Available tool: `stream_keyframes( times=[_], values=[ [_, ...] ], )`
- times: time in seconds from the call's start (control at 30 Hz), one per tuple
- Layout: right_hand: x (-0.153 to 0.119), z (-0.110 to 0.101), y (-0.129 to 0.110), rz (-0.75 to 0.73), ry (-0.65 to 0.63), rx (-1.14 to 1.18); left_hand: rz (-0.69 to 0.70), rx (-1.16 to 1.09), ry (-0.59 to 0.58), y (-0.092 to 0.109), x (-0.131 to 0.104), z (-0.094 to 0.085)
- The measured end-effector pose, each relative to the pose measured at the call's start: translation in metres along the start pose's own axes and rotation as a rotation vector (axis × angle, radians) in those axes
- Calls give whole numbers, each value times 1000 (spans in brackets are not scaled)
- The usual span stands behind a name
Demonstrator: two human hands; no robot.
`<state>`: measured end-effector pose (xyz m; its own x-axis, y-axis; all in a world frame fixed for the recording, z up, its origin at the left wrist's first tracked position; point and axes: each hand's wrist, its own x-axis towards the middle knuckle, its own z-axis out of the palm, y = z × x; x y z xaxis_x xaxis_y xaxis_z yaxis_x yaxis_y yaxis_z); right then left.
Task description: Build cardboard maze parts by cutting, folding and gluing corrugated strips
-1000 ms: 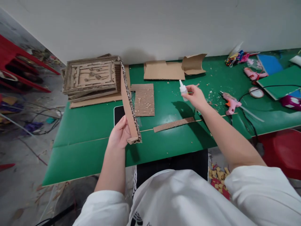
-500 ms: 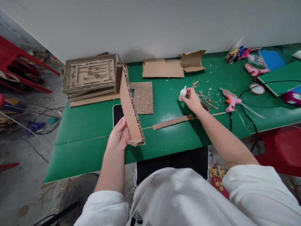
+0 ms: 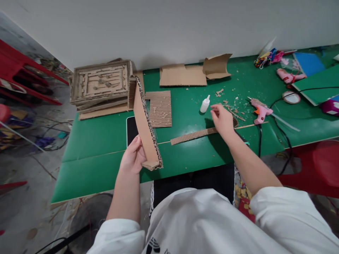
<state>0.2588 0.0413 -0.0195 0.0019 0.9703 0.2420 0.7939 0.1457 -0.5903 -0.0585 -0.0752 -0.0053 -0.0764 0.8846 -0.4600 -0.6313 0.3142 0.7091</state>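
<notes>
My left hand (image 3: 133,154) grips the near end of a long cardboard piece (image 3: 144,127), which is raised on edge over the table. A small white bottle (image 3: 204,105) stands upright on the green table (image 3: 90,141). Just right of the bottle, apart from it, is my right hand (image 3: 221,118), its fingers curled with nothing seen between them. Below that hand lies a corrugated strip (image 3: 193,135), its right part hidden by the hand. Left of the bottle is a flat corrugated sheet (image 3: 161,109), partly behind the held piece.
Stacked cardboard panels (image 3: 103,83) stand at the back left. Flat cardboard (image 3: 182,76) lies by the wall. A pink glue gun (image 3: 262,112) with its cord, a tape roll (image 3: 291,97) and scraps are on the right. A dark tablet (image 3: 131,130) lies behind my left hand.
My right hand has let go of the white bottle and moved right and toward me. The held cardboard has shifted slightly toward me.
</notes>
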Motion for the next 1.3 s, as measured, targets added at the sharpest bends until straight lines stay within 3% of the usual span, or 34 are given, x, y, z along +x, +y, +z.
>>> stream_keyframes(
  times=[0.13,0.2,0.3,0.47,0.53,0.63,0.73,0.9,1.0,1.13,1.3],
  values=[
    [-37,-5,-8,-435,-353,-208,26,-50,15,-1,-5,0],
    [-51,-9,-10,-517,-414,-345,23,-37,26,0,-9,0],
    [-70,-25,-13,-539,-316,-443,34,-3,45,1,-14,-1],
    [-97,-64,-11,-745,124,-314,37,-3,63,-1,-16,-4],
    [-102,-77,-4,-760,229,-267,36,-14,48,-3,-16,-5],
    [-105,-90,8,-680,251,-249,45,-21,22,-4,-14,-7],
    [-108,-97,11,-465,152,-117,43,-12,19,-6,-14,-4],
    [-119,-87,-15,288,-272,519,60,37,52,-21,-16,15],
    [-119,-73,-34,542,-387,866,55,49,52,-34,-17,27],
    [-114,-57,-46,559,-231,982,15,76,41,-47,-18,36],
    [-109,-48,-51,427,-110,784,16,113,99,-56,-18,39]
  ],
)
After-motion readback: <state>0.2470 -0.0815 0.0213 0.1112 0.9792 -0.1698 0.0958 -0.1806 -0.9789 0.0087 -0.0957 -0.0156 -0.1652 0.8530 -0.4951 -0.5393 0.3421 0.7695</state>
